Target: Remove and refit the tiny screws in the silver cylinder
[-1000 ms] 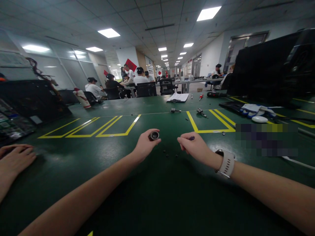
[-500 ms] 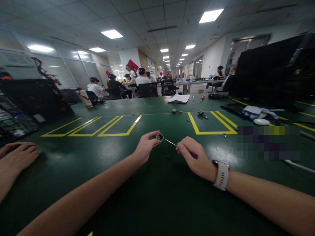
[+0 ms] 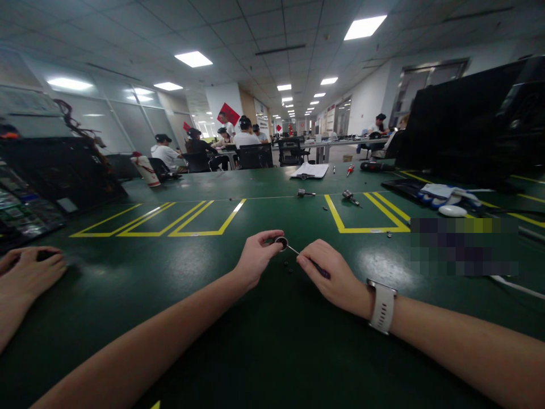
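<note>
Between the thumb and fingers of my left hand [image 3: 254, 259] is a small round metal part [image 3: 278, 241], its hollow side turned toward me and to the right. My right hand [image 3: 334, 272] is closed around the dark handle of a thin screwdriver [image 3: 293, 250]. Its shaft points left, with the tip at the opening of the round part; whether it touches the inside I cannot tell. Just below, two tiny dark pieces [image 3: 290, 271] lie on the green table [image 3: 272, 335].
Farther back lie two metal parts with shafts [image 3: 305, 193] [image 3: 351, 197], a clipboard with paper [image 3: 310, 170], a red screwdriver [image 3: 350, 170] and a power drill [image 3: 377, 166]. Gloves [image 3: 447, 194] and a white mouse [image 3: 452, 211] are at right. Another person's hand [image 3: 36, 267] rests on a dark mouse at left.
The screwdriver and my right hand have moved left and slightly down, bringing the tip from a gap beside the round part to its opening. My left hand has shifted slightly right.
</note>
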`<state>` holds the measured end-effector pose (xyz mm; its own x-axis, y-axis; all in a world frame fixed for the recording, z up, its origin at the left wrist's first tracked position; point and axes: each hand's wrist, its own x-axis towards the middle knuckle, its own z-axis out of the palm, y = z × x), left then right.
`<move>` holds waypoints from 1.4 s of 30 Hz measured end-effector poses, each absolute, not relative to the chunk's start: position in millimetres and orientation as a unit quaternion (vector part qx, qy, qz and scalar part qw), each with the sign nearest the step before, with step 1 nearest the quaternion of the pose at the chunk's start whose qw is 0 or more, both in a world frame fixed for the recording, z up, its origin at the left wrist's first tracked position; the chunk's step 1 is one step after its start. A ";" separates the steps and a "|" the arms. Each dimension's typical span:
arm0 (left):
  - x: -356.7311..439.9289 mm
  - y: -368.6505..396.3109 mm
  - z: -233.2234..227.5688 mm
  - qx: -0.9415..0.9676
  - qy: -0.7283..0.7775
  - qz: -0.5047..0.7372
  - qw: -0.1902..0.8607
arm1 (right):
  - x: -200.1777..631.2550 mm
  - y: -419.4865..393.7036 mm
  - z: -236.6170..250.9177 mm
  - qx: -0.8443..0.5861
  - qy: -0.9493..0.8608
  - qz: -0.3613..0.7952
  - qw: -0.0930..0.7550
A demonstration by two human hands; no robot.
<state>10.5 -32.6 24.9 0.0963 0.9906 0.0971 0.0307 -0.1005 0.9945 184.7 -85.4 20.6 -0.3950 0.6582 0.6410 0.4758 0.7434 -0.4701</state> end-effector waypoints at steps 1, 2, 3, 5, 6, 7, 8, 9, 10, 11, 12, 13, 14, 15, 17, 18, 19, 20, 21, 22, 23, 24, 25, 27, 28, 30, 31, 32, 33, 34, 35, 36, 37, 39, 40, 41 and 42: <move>10.4 -32.3 24.2 0.559 0.461 0.490 0.484 | 184.5 -85.6 20.7 -0.342 -0.830 0.105 0.427; 10.1 -31.8 23.4 0.561 0.463 0.489 0.481 | 184.4 -85.7 20.7 -0.343 -0.832 0.104 0.423; 9.8 -31.1 22.5 0.563 0.465 0.488 0.478 | 184.2 -86.0 20.8 -0.343 -0.834 0.102 0.420; 9.0 -29.5 20.7 0.564 0.469 0.487 0.475 | 183.9 -86.8 21.2 -0.344 -0.838 0.098 0.413; 8.6 -28.6 19.9 0.564 0.470 0.487 0.474 | 183.8 -87.4 21.4 -0.345 -0.839 0.096 0.410; 8.3 -27.8 19.2 0.564 0.471 0.487 0.472 | 183.7 -88.0 21.6 -0.346 -0.840 0.092 0.407; 8.0 -27.2 18.6 0.564 0.472 0.487 0.472 | 183.6 -88.5 21.7 -0.347 -0.842 0.089 0.404; 7.9 -26.7 18.0 0.564 0.471 0.488 0.471 | 183.4 -89.0 21.8 -0.347 -0.844 0.087 0.400; 7.9 -26.3 17.5 0.564 0.471 0.488 0.471 | 183.3 -89.4 21.8 -0.347 -0.846 0.084 0.396; 8.0 -26.1 17.0 0.565 0.470 0.487 0.472 | 183.2 -89.6 21.8 -0.348 -0.847 0.083 0.392; 8.3 -26.1 16.6 0.566 0.469 0.486 0.473 | 183.0 -89.7 21.7 -0.348 -0.849 0.082 0.388; 8.6 -26.1 16.3 0.566 0.468 0.486 0.473 | 182.8 -89.7 21.5 -0.349 -0.850 0.083 0.385; 8.9 -26.1 15.9 0.566 0.468 0.485 0.474 | 182.6 -89.6 21.3 -0.349 -0.851 0.084 0.383; 9.1 -26.0 15.6 0.566 0.469 0.485 0.474 | 182.4 -89.5 21.2 -0.349 -0.851 0.088 0.383; 9.0 -25.3 14.9 0.563 0.470 0.486 0.475 | 182.3 -89.5 21.1 -0.349 -0.847 0.098 0.389; 8.6 -24.8 14.5 0.561 0.471 0.486 0.477 | 182.7 -89.7 21.1 -0.349 -0.843 0.105 0.396; 7.9 -24.0 13.9 0.559 0.470 0.487 0.479 | 183.3 -90.0 21.3 -0.352 -0.836 0.113 0.406; 7.0 -23.1 13.2 0.556 0.469 0.488 0.482 | 184.1 -90.4 21.6 -0.356 -0.827 0.122 0.418; 6.0 -22.2 12.4 0.554 0.468 0.489 0.485 | 185.3 -90.7 22.0 -0.362 -0.816 0.132 0.431; 5.0 -21.3 11.5 0.551 0.466 0.490 0.489 | 186.5 -90.8 22.3 -0.370 -0.804 0.144 0.442; 4.0 -20.4 10.5 0.547 0.465 0.492 0.493 | 187.8 -90.7 22.8 -0.378 -0.792 0.159 0.452; 3.2 -19.7 9.7 0.542 0.463 0.493 0.498 | 188.9 -90.4 23.2 -0.387 -0.781 0.175 0.458; 2.7 -19.1 8.9 0.537 0.463 0.495 0.502 | 189.9 -89.9 23.6 -0.395 -0.770 0.194 0.462; 2.5 -18.4 8.1 0.525 0.463 0.499 0.512 | 191.2 -88.5 24.3 -0.408 -0.751 0.231 0.465; 2.8 -18.4 8.1 0.519 0.463 0.500 0.516 | 191.6 -87.9 24.6 -0.412 -0.743 0.247 0.465; 3.8 -18.7 8.9 0.507 0.465 0.503 0.524 | 191.8 -87.0 25.1 -0.417 -0.732 0.274 0.464; 4.4 -19.0 9.6 0.502 0.465 0.504 0.527 | 191.7 -86.7 25.2 -0.418 -0.728 0.284 0.463; 5.1 -19.5 10.4 0.498 0.465 0.506 0.530 | 191.6 -86.5 25.1 -0.418 -0.726 0.293 0.461; 5.9 -20.0 11.3 0.494 0.464 0.508 0.532 | 191.3 -86.3 24.8 -0.417 -0.724 0.302 0.458; 6.6 -20.7 12.3 0.490 0.464 0.509 0.533 | 191.0 -86.2 24.4 -0.417 -0.724 0.308 0.456; 7.4 -21.5 13.3 0.488 0.464 0.511 0.535 | 190.6 -85.9 23.7 -0.417 -0.723 0.313 0.453; 8.1 -22.3 14.3 0.485 0.464 0.513 0.535 | 190.2 -85.6 23.1 -0.417 -0.722 0.317 0.452; 8.8 -23.2 15.2 0.482 0.464 0.514 0.536 | 189.8 -85.4 22.5 -0.418 -0.721 0.320 0.451; 9.8 -24.8 16.9 0.479 0.464 0.515 0.538 | 189.4 -85.0 22.3 -0.419 -0.720 0.322 0.450; 10.1 -25.3 17.6 0.478 0.464 0.515 0.539 | 189.3 -84.9 22.8 -0.419 -0.720 0.322 0.449; 10.3 -25.7 18.1 0.477 0.463 0.515 0.540 | 189.4 -84.9 23.9 -0.420 -0.720 0.322 0.449; 10.3 -25.8 18.3 0.476 0.463 0.515 0.541 | 189.6 -85.0 25.5 -0.422 -0.719 0.322 0.448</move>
<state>10.3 -25.8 18.3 0.0397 0.9992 -0.0104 -0.1161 0.0150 0.9931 189.6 -85.0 25.5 -0.2429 0.8957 0.3725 0.3185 0.4363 -0.8415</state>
